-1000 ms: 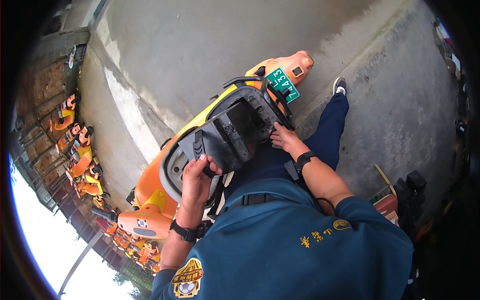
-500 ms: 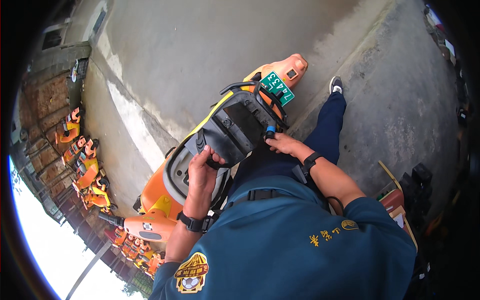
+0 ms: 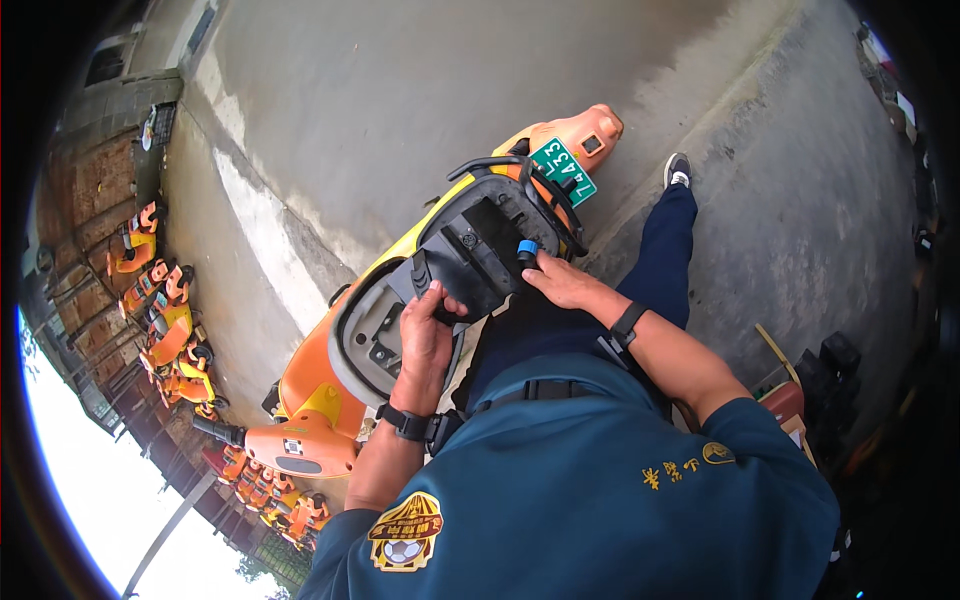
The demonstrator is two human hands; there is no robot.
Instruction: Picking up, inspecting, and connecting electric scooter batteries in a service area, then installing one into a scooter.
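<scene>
An orange and yellow scooter (image 3: 312, 362) stands in front of me, its seat area showing a grey open compartment (image 3: 372, 338). My left hand (image 3: 432, 325) is closed on the near edge of a black plastic piece (image 3: 462, 268), perhaps a cover or a battery, which lies across the compartment; the thumb is on top and some fingers are hidden. My right hand (image 3: 562, 280) grips a black plug with a blue end (image 3: 527, 248), held near the right side of the black piece. Any cable behind the plug is hidden by the hand.
A black grab rail (image 3: 550, 205) curves around the scooter's rear, by a green plate (image 3: 563, 170). The handlebar grip (image 3: 218, 430) points left. Several orange scooters (image 3: 175, 335) stand along the left. A concrete ledge (image 3: 720, 140) runs on the right, with dark boxes (image 3: 835, 360) nearby.
My right hand has lifted the plug slightly up and to the left, over the edge of the black piece. The left hand and black piece have shifted slightly, exposing more of the compartment.
</scene>
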